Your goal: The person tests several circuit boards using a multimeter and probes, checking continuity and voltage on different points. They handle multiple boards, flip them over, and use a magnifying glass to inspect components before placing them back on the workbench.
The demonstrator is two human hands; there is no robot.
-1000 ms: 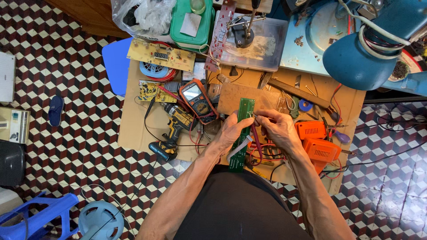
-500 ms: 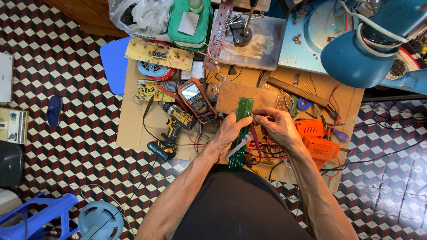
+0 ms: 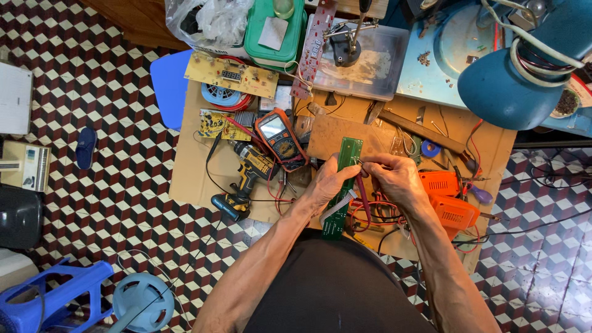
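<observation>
A long green circuit board [image 3: 347,161] lies lengthwise over the cardboard sheet [image 3: 185,179], with a white ribbon cable at its near end. My left hand [image 3: 328,182] grips the board at its middle. My right hand [image 3: 396,179] pinches a red probe [image 3: 361,196], its tip touching the board near the left thumb. An orange multimeter [image 3: 279,138] sits just left of the board, red and black leads trailing from it.
A yellow cordless drill [image 3: 246,179] lies left of the hands. Orange plastic cases [image 3: 445,197], pliers and wires crowd the right. More circuit boards [image 3: 229,75], a clamp stand on a clear tray [image 3: 382,61], a blue lamp [image 3: 518,74] and a blue stool [image 3: 55,302] surround.
Both hands stay on the green board; the probe tip has shifted only slightly. The view has drifted a little.
</observation>
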